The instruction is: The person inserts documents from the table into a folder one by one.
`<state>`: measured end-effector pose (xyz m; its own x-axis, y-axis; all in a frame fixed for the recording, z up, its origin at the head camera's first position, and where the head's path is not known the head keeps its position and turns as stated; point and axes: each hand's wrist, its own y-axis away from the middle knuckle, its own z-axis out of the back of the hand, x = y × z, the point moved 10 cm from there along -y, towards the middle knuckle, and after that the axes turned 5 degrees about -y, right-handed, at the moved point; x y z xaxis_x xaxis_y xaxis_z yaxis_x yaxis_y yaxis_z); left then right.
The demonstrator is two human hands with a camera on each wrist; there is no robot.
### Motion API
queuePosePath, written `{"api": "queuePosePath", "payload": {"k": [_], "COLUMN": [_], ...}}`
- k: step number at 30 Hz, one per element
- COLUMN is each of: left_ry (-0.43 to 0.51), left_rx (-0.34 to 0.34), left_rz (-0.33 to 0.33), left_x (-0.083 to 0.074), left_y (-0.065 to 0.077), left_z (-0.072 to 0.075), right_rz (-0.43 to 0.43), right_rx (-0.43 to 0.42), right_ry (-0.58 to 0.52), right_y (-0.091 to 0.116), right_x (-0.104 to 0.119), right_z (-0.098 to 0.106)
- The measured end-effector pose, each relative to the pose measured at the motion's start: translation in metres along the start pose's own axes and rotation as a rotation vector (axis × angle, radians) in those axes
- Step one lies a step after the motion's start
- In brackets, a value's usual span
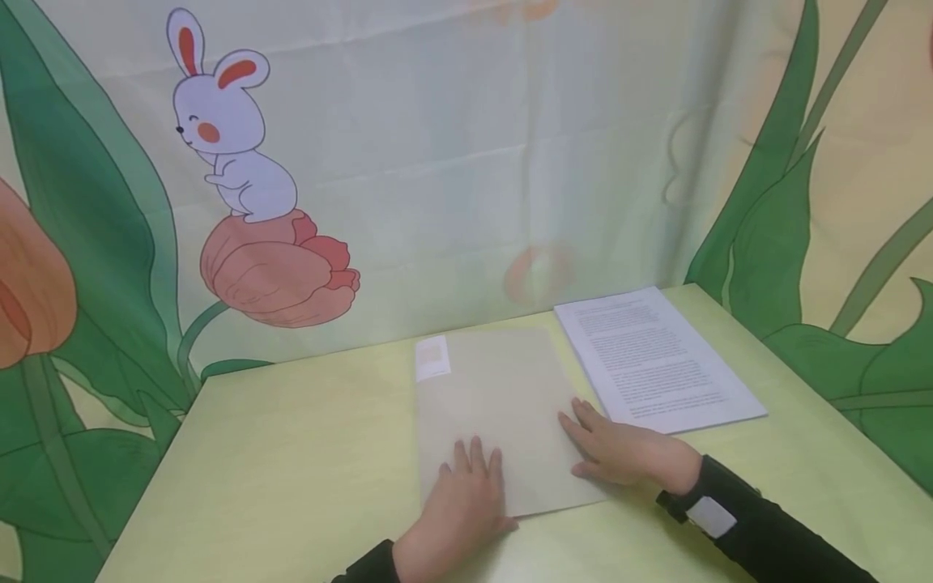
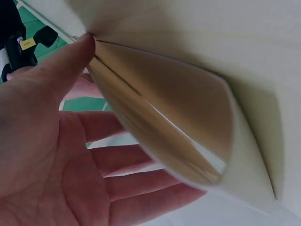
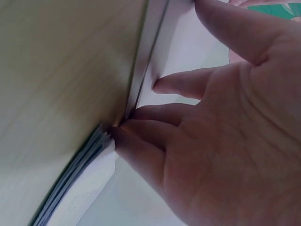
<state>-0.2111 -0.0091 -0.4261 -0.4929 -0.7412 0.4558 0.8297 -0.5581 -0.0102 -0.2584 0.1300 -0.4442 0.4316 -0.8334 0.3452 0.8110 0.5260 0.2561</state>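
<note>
A large beige paper envelope [image 1: 496, 405] with a white label [image 1: 433, 356] at its far left corner lies on the table. My left hand [image 1: 462, 506] rests on its near left part, fingers spread, thumb by the near edge. In the left wrist view, that near edge bulges into a gaping mouth with a brown inside [image 2: 183, 84]; a thin whitish strip shows within. My right hand [image 1: 630, 453] touches the envelope's right side with its fingertips, the fingers fairly straight. In the right wrist view, the little finger lies close to the paper stack [image 3: 82, 188].
A thick stack of printed sheets [image 1: 649, 356] lies right of the envelope, close to its edge. The pale yellow table [image 1: 291, 470] meets a printed cloth backdrop [image 1: 437, 162] at the back and sides.
</note>
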Motion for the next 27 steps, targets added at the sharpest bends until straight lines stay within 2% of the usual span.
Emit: {"api": "queuePosePath", "payload": {"k": [5,9,12,15,19,22,27], "left_ry": [-0.062,-0.089,-0.114,-0.118,-0.167,-0.192,-0.129], "left_rx": [-0.106,-0.252,-0.321,-0.313,-0.317,-0.333,-0.364], "left_rz": [-0.034,-0.069,-0.100,-0.120,-0.134,-0.132,-0.109], "left_x": [-0.007,-0.014,-0.019,-0.023,-0.026,-0.026,-0.022], "left_y": [0.004,0.011,0.015,0.016,0.016,0.017,0.018], "left_z": [0.009,0.020,0.029,0.030,0.033,0.037,0.042], "right_rz": [0.019,0.010,0.001,0.030,0.076,0.071,0.078], "right_rx": [-0.009,-0.006,-0.019,-0.068,-0.161,-0.212,-0.255], "right_ry": [0.002,0.006,-0.013,-0.029,-0.020,0.001,0.011], "right_y": [0.001,0.001,0.001,0.002,0.002,0.001,0.004], "right_x": [0.001,-0.001,-0.002,-0.002,-0.002,-0.006,-0.008], "right_z": [-0.001,-0.001,0.000,0.006,0.015,0.020,0.028]}}
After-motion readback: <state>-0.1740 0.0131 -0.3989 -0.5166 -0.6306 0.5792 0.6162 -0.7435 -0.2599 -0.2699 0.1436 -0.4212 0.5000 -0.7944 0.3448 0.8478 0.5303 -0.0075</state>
